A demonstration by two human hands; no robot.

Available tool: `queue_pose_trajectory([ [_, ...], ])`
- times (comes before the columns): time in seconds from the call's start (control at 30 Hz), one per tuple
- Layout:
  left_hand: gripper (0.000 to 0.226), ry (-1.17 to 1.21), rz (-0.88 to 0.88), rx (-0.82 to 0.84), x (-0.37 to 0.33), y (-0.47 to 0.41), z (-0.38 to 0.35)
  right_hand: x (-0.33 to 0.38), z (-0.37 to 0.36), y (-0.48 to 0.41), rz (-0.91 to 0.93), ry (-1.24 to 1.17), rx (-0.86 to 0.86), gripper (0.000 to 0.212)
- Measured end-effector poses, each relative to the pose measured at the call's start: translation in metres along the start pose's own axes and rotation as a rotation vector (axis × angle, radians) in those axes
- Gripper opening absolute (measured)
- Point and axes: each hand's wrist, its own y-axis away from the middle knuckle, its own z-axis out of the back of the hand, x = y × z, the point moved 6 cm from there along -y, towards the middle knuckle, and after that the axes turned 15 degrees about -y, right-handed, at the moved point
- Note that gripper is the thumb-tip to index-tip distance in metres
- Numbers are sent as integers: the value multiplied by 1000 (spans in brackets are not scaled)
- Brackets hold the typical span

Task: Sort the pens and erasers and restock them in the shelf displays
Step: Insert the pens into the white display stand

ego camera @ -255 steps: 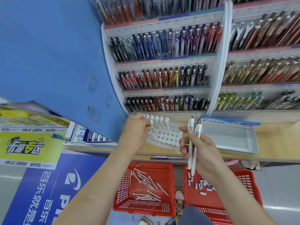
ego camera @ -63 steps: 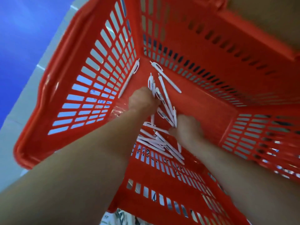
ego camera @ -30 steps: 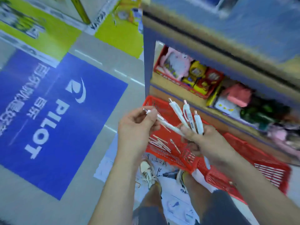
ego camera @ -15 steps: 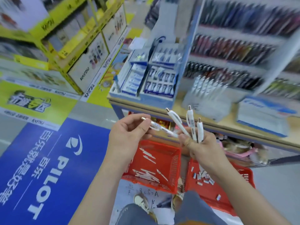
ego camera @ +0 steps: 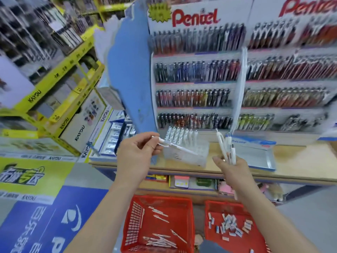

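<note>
My left hand (ego camera: 138, 156) pinches one white pen (ego camera: 175, 146) between thumb and fingertips, its far end lying across the front of the clear stand (ego camera: 186, 158). My right hand (ego camera: 231, 170), just right of the stand, has its fingers curled round a small bunch of white pens (ego camera: 227, 145), held upright; there are about three, as far as the blur lets me count. Findings on progress: the stand's back row carries standing pens (ego camera: 181, 134), while the part nearer me looks unfilled, so I judge the pen restock partly done. Below the stand, on the floor, the left red basket (ego camera: 162, 198) holds loose pens (ego camera: 160, 241) — a fair number, not yet shelved. Below and to the right of the stand, the right red basket (ego camera: 224, 203) holds a scatter of erasers (ego camera: 229, 225). The blue-edged tray (ego camera: 255, 157) just right of the stand shows no eraser that I can make out, so I judge the eraser half not begun. Sorting itself appears complete — pens in one basket, erasers in the other. Outstanding: seat the pens in hand, clear the pen basket, then shelve the erasers.
</note>
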Motion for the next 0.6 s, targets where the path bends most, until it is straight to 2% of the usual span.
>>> queue_pose_trajectory([
  [0.2,19,-234,-29,-19,3,-35,-37,-25,-6,-53,-88,-21,-19,25],
  [0.37,4,-473,-165,-4,3,-53,-71,-42,-20,-74,-69,81,-10,26],
  [0.6,15,-791,-254,134,21,-70,-118,-61,-17,-79,-108,63,-2,33],
])
